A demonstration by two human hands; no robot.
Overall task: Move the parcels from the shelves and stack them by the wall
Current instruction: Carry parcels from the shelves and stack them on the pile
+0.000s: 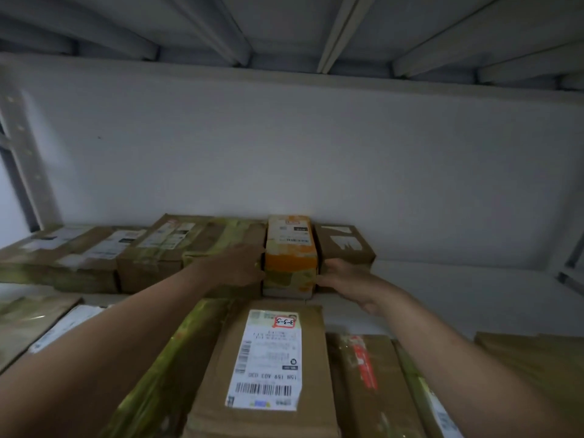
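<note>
Parcels stand in rows on the shelf. The left hand lies against the left face of the orange parcel. Its fingertips are hidden in the gap beside a brown parcel, so I cannot tell whether it grips or only presses. The orange parcel sits in the back row by the wall, wedged between neighbours. It looks like a stiff taped carton, probably light, with glossy tape that may slip. It is best clamped low on both side faces and drawn forward. The right hand curls its fingers onto the right face, just beside a brown box.
</note>
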